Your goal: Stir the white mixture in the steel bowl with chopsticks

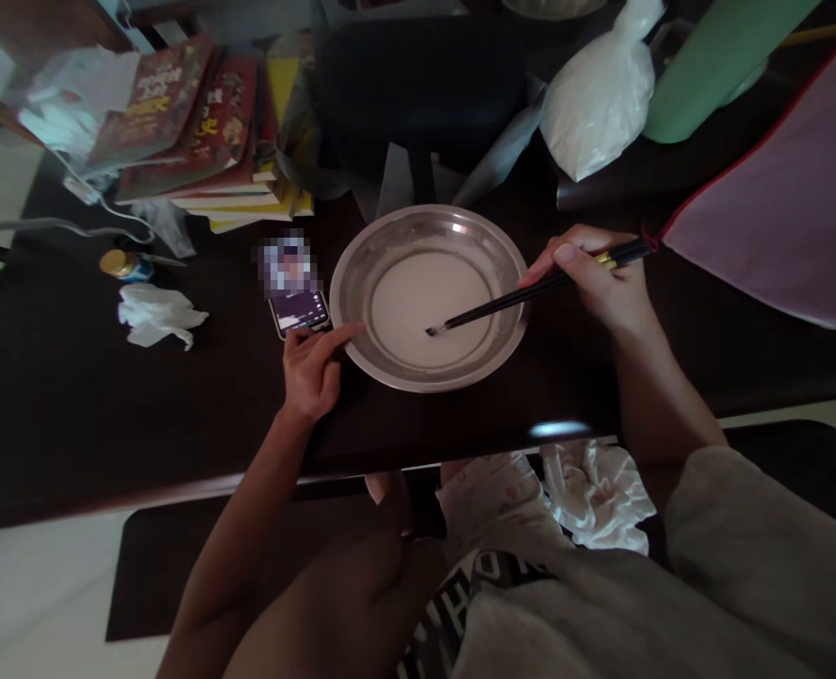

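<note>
A wide metal bowl of milky white liquid sits on the dark table. In my right hand is a thin black brush with gold bands and a red cord at its upper end. Its small tip lies over or at the liquid's surface, and my fingers are closed round the handle above the bowl's right rim. My left hand rests at the bowl's left side, index finger stretched to the rim and the other fingers by the lower edge of a lit phone.
Books are stacked at the back left. Nearer lie a crumpled tissue and a small gold-lidded jar. At the back right are a tied white plastic bag, a green cylinder and a pinkish red-edged cloth.
</note>
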